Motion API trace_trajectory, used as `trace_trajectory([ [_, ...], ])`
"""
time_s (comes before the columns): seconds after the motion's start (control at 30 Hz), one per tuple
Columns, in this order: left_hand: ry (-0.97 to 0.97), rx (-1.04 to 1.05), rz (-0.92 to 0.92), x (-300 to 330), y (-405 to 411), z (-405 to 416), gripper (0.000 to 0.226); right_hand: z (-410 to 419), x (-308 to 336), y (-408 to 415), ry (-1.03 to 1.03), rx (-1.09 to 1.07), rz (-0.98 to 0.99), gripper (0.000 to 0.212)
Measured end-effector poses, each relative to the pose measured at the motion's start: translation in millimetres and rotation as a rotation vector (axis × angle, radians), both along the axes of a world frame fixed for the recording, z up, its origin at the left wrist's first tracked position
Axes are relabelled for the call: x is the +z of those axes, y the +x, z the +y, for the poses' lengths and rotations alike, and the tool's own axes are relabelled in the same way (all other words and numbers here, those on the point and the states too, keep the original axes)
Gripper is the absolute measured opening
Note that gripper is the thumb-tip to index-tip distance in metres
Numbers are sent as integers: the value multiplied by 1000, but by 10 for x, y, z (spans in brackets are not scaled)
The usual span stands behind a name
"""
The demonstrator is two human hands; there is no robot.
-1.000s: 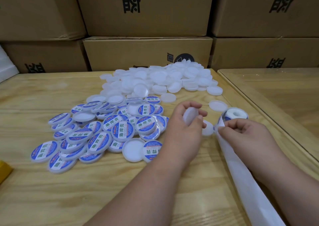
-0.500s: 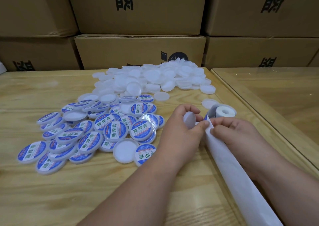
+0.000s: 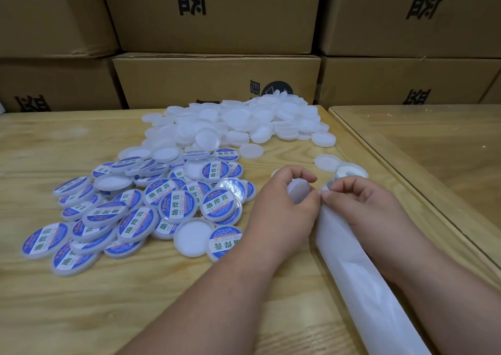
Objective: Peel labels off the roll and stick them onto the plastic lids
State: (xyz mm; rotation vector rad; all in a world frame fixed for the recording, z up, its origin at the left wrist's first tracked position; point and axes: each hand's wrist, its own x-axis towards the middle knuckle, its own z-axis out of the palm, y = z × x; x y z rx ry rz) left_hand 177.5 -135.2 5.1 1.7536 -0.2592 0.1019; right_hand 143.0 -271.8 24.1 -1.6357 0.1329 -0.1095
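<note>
label roll: mostly hidden | right hand: pinch unclear

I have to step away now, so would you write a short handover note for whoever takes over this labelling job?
Left hand: grips one blank lid upright, no label on it yet.
Right hand: pinches the edge of the backing strip right beside that lid; whether a label is already lifted is hidden by the fingers.
Label roll sits on the table just behind the right hand, the used backing trailing toward the person.
Done: the labelled lids lie in a heap to the left.
Left: the pile of blank lids at the back, plus the one in hand.
</note>
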Motion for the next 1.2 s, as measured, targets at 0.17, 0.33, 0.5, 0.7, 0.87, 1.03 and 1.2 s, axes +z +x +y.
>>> trace_trajectory([
  [0.17,-52,19,81,19,-11,0,17,-64,-49,27,-72,-27,-77,26],
  [0.33,-239,105,181,70,6,32,21,-90,-10,16,-87,-94,-56,31],
  [0.5,-348,164,212,82,50,71,26,-49,-22,41,-70,-137,-79,19],
  [0.7,-278,112,209,52,41,43,27,-68,-63,57,-138,-133,-250,35],
  [0.87,-240,62,206,53,29,30,27,-49,-52,48,-220,-130,-339,40],
  [1.03,-239,40,196,48,34,37,23,-43,-57,54,-229,-143,-339,31],
  [1.2,-318,-59,184,74,21,73,14,-60,-60,57,-183,-160,-329,23],
])
